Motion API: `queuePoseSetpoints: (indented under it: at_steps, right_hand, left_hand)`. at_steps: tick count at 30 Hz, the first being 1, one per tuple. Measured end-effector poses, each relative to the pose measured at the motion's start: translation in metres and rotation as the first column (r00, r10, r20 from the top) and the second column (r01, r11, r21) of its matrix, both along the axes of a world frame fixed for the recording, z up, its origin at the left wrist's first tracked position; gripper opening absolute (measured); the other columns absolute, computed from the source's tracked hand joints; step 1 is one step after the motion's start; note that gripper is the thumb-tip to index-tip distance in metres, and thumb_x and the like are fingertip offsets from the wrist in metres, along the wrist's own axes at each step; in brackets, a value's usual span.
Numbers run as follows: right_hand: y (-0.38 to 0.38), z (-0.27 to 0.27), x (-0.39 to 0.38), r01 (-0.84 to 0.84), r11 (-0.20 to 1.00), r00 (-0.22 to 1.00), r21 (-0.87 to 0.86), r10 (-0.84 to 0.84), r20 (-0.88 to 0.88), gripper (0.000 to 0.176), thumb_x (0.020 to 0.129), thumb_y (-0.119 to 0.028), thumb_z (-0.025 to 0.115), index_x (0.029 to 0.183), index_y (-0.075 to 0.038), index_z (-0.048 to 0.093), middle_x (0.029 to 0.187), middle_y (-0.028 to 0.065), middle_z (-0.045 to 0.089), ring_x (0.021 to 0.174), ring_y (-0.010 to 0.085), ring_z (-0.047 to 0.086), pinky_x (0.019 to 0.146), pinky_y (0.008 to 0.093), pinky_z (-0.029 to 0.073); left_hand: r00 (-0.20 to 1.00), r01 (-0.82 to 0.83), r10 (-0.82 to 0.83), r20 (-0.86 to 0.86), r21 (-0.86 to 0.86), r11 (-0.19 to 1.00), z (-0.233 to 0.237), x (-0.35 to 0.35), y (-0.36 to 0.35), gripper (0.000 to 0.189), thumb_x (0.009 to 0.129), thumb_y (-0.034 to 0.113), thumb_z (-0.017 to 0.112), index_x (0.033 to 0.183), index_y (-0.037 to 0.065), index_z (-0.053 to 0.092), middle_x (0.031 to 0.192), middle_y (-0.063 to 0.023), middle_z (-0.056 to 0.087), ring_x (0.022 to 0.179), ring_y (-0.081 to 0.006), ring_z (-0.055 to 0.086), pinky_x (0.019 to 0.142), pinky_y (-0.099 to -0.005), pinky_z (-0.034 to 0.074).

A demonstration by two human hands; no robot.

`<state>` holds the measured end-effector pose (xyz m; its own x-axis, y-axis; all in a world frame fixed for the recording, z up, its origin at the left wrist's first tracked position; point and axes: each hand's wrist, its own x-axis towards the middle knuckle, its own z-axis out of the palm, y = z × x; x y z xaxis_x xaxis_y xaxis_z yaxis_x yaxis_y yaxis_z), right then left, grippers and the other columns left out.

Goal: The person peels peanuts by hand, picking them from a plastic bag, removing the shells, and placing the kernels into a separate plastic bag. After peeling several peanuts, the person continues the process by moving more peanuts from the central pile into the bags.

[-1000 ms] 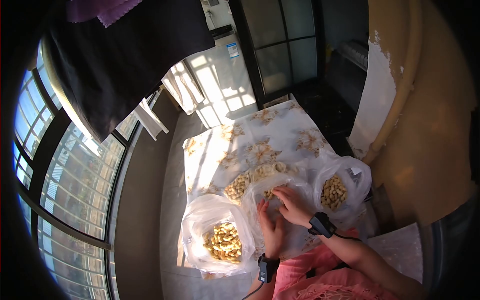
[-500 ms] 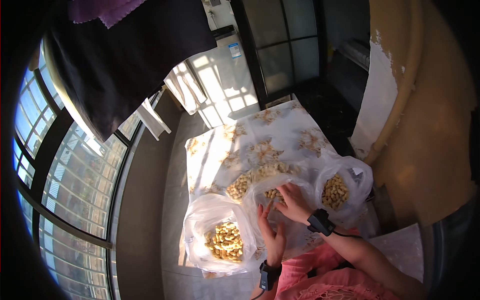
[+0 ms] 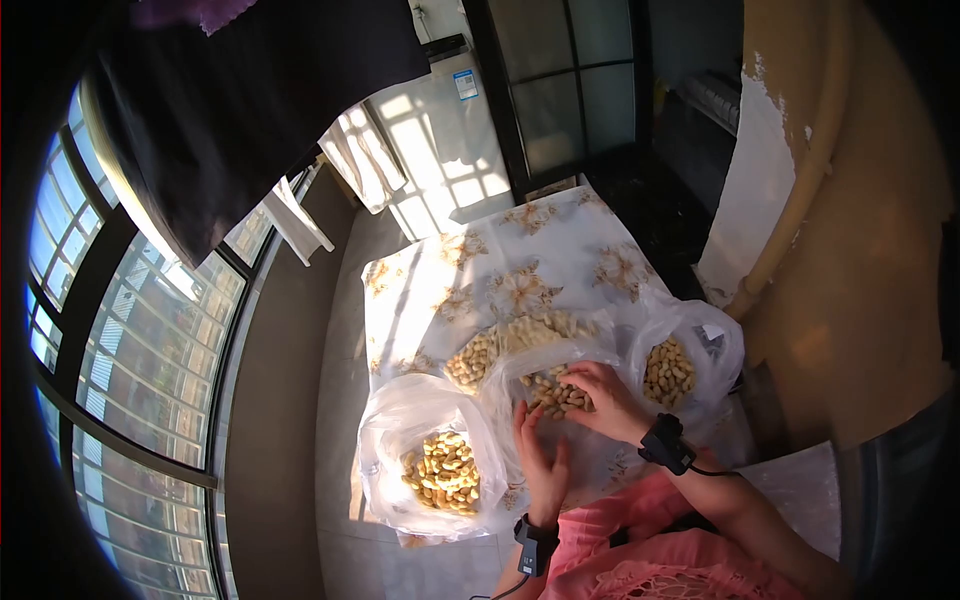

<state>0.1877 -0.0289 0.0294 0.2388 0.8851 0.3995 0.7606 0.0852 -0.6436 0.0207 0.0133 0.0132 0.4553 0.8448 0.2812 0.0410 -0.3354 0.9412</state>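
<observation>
Unshelled peanuts lie in the middle clear plastic bag. Over them reaches my right hand, its fingers bent and apart from the thumb, with peanuts visible under and between them. My left hand is upright at the near side of the same peanuts, fingers stretched and thumb apart, fingertips close to the pile. Whether either hand touches single peanuts is too small to tell. To the left stands an open plastic bag with sunlit peanuts; to the right, another bag holds peanuts.
More peanuts sit behind the middle bag on the flowered tablecloth. Dark cloth hangs at upper left beside the barred window. A pipe runs along the right wall.
My right hand has shifted slightly to the right and its fingers have drawn back, showing more peanuts in the middle bag. My left hand stays nearly in place. The view has shifted slightly.
</observation>
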Motion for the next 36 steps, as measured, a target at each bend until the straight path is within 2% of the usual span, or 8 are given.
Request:
queuePoseSetpoints:
  at_steps: [3, 11, 18, 26, 30, 33, 35, 36]
  right_hand:
    - [-0.012, 0.007, 0.003, 0.026, 0.995, 0.993, -0.096, -0.036, -0.109, 0.058, 0.074, -0.011, 0.08, 0.127, -0.009, 0.058, 0.128, 0.0136, 0.052, 0.119, 0.034, 0.052, 0.096, 0.0395, 0.047]
    - [-0.01, 0.002, -0.003, 0.073, 0.988, 0.997, -0.135, -0.069, 0.03, 0.058, 0.076, -0.009, 0.076, 0.13, -0.004, 0.054, 0.124, 0.0191, 0.051, 0.115, 0.0379, 0.054, 0.095, 0.0417, 0.047]
    - [-0.004, -0.001, -0.006, 0.071, 0.985, 0.997, -0.159, -0.07, 0.011, 0.056, 0.078, -0.006, 0.07, 0.131, -0.004, 0.053, 0.121, 0.0184, 0.051, 0.111, 0.0381, 0.055, 0.093, 0.0418, 0.048]
    - [-0.005, -0.004, -0.01, -0.013, 0.991, 0.994, -0.135, -0.001, -0.107, 0.049, 0.078, 0.002, 0.065, 0.126, -0.005, 0.058, 0.116, 0.0142, 0.055, 0.105, 0.035, 0.06, 0.087, 0.0405, 0.051]
    - [-0.004, -0.003, -0.013, -0.01, 0.997, 0.986, -0.074, -0.003, -0.165, 0.045, 0.078, 0.004, 0.066, 0.122, -0.004, 0.061, 0.111, 0.0139, 0.057, 0.101, 0.0327, 0.062, 0.084, 0.0392, 0.052]
    - [-0.002, 0.0, -0.012, -0.01, 1.0, 0.966, 0.0, 0.009, -0.259, 0.04, 0.077, 0.004, 0.069, 0.116, -0.004, 0.063, 0.104, 0.0132, 0.061, 0.093, 0.0299, 0.064, 0.079, 0.0369, 0.053]
    - [-0.002, 0.007, -0.013, -0.005, 0.998, 0.959, 0.057, 0.021, -0.283, 0.036, 0.077, 0.004, 0.072, 0.111, -0.003, 0.065, 0.1, 0.0119, 0.063, 0.086, 0.0272, 0.065, 0.075, 0.0347, 0.053]
    - [-0.003, 0.01, -0.013, -0.006, 0.998, 0.959, 0.058, 0.022, -0.281, 0.036, 0.077, 0.004, 0.072, 0.111, -0.003, 0.065, 0.1, 0.0119, 0.063, 0.086, 0.0272, 0.065, 0.075, 0.0347, 0.053]
  left_hand:
    - [0.993, -0.004, 0.021, -0.113, 0.145, 0.989, 0.005, 0.002, 0.004, 0.053, 0.081, -0.004, 0.06, 0.132, 0.004, 0.052, 0.149, -0.0201, 0.039, 0.139, -0.0381, 0.036, 0.115, -0.045, 0.029]
    - [0.904, 0.02, 0.189, -0.383, 0.479, 0.877, 0.006, 0.019, 0.025, 0.059, 0.074, -0.005, 0.062, 0.131, 0.003, 0.052, 0.137, -0.0228, 0.047, 0.119, -0.0436, 0.047, 0.102, -0.0515, 0.039]
    - [0.907, 0.09, 0.095, -0.409, 0.41, 0.908, 0.006, 0.024, 0.032, 0.056, 0.078, -0.005, 0.06, 0.133, 0.002, 0.051, 0.124, -0.0243, 0.054, 0.112, -0.0451, 0.052, 0.094, -0.0516, 0.045]
    - [0.955, 0.091, 0.01, -0.298, 0.323, 0.942, 0.005, 0.019, 0.034, 0.043, 0.075, -0.007, 0.065, 0.117, 0.004, 0.063, 0.103, -0.0168, 0.063, 0.092, -0.0366, 0.065, 0.08, -0.0422, 0.054]
    - [0.971, 0.087, -0.022, -0.238, 0.267, 0.96, 0.005, 0.018, 0.035, 0.039, 0.079, -0.008, 0.064, 0.116, 0.003, 0.063, 0.102, -0.0153, 0.064, 0.09, -0.0316, 0.068, 0.076, -0.0379, 0.056]
    - [0.984, 0.073, -0.057, -0.169, 0.086, 0.994, 0.003, 0.018, 0.034, 0.039, 0.082, -0.011, 0.058, 0.119, 0.001, 0.062, 0.107, -0.0171, 0.065, 0.094, -0.0334, 0.068, 0.08, -0.0374, 0.056]
    - [0.986, 0.114, -0.104, -0.132, 0.072, 0.991, -0.005, 0.018, 0.037, 0.04, 0.086, -0.01, 0.06, 0.126, -0.001, 0.057, 0.11, -0.0106, 0.065, 0.095, -0.0214, 0.068, 0.082, -0.0306, 0.054]
    - [0.986, 0.114, -0.103, -0.13, 0.073, 0.991, -0.011, 0.019, 0.036, 0.04, 0.086, -0.01, 0.06, 0.126, -0.001, 0.057, 0.11, -0.0106, 0.065, 0.095, -0.0214, 0.068, 0.082, -0.0306, 0.054]
